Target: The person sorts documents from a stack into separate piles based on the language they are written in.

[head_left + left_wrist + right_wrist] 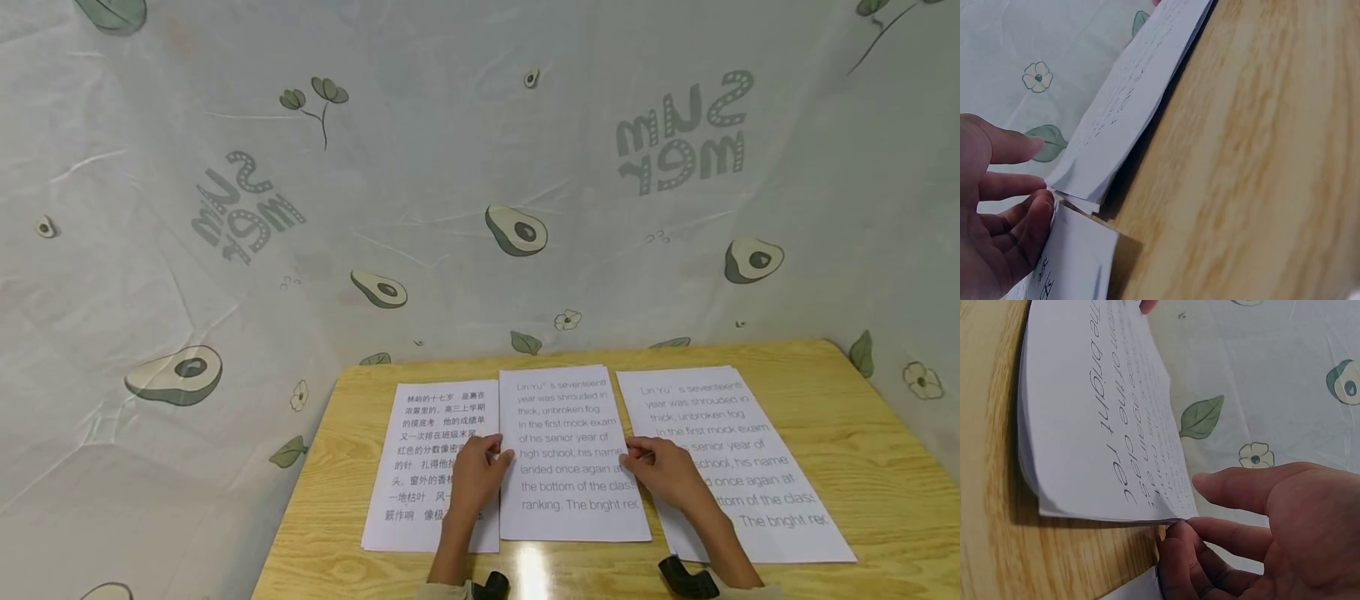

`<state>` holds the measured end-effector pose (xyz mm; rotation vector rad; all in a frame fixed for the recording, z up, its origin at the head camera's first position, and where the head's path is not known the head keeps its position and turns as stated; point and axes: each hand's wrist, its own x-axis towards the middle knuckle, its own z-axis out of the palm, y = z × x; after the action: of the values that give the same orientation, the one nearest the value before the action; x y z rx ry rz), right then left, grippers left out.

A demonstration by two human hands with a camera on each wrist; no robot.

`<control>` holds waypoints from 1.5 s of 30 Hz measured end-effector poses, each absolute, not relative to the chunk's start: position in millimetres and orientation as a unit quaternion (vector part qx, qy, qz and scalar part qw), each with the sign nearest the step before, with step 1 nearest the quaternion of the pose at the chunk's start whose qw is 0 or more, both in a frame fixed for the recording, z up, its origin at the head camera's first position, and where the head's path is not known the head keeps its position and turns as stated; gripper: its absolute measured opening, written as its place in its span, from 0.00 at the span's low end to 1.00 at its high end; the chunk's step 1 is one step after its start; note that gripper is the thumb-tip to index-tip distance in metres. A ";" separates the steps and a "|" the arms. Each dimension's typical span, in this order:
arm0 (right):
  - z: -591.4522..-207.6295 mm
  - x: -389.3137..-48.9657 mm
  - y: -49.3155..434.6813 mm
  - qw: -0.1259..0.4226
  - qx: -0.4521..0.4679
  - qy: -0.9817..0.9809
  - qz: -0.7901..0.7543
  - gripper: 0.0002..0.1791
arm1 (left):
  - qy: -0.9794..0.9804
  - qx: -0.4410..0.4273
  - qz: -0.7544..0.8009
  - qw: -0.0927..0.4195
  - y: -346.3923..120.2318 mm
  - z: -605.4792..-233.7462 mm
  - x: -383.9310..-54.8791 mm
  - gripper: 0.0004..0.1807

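A middle stack of white paper [562, 458] printed with large English text lies between my hands. The fingertips of my left hand [477, 473] touch its left edge, and the thumb stands off the sheets in the left wrist view. At the opposite edge, my right hand [666, 473] touches with its index finger, the thumb raised clear and the other fingers bent below. My left hand also overlaps a stack with Chinese text [431, 433], hiding some of its lines. Under my right hand and wrist lies another stack with English text [765, 475].
All the paper lies on a yellow wood-grain table [322, 483]. Behind it hangs a pale cloth [450, 167] printed with avocados and leaves. Dark wrist devices [686, 577] show at the bottom edge of the head view.
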<state>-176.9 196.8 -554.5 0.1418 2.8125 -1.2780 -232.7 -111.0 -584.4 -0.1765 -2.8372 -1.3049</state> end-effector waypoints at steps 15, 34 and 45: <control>-549.2 -175.3 190.3 -0.001 0.041 0.911 -0.411 0.25 | -0.884 -0.063 -0.462 0.025 -105.3 -573.3 -230.2 0.19; -547.3 -172.3 191.2 -0.015 0.042 0.884 -0.465 0.25 | -0.862 -0.047 -0.504 0.022 -104.9 -568.7 -229.1 0.27; -546.4 -174.1 200.5 0.003 0.063 0.858 -0.510 0.27 | -0.840 -0.022 -0.542 0.004 -111.4 -562.9 -231.0 0.26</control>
<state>-174.1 200.5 -546.4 0.1972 2.6906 -1.6000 -231.0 -111.4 -562.9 -0.0700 -2.6326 -1.6982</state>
